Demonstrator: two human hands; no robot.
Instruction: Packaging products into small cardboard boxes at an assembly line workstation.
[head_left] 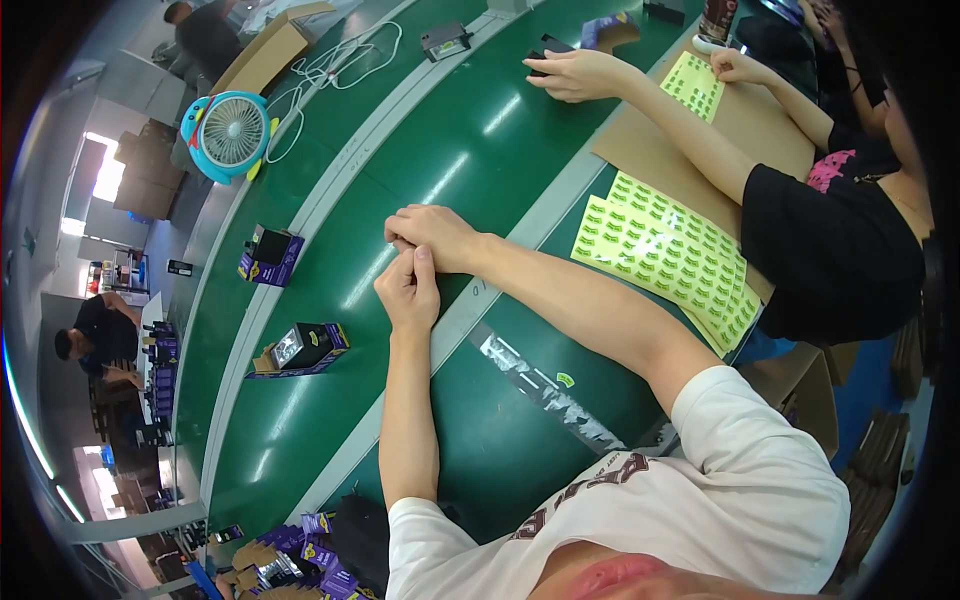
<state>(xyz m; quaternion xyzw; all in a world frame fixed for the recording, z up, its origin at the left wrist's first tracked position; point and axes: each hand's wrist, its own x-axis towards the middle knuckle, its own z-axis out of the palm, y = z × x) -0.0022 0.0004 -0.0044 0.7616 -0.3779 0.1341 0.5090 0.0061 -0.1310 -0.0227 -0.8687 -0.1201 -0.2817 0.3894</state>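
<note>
Both my hands meet over the green conveyor belt, close to its near metal rail. My left hand (408, 288) is curled into a loose fist with the thumb on top. Against it, just beyond, lies my right hand (440, 236), its fingers bent inward. Nothing shows in either hand, though the insides of the fingers are hidden. To the left on the belt stands an open purple-and-black box (305, 348) with brown flaps. Farther off, another purple box (270, 257) with a black item sits by the far rail. Yellow-green sticker sheets (665, 255) lie right of my right forearm.
A co-worker's hand (575, 75) reaches over the belt on the right, near a dark item. A turquoise fan (232, 135) with a white cable stands beyond the rail. Several purple boxes (325, 560) are heaped at the lower left. One loose green sticker (565, 380) lies on the near table.
</note>
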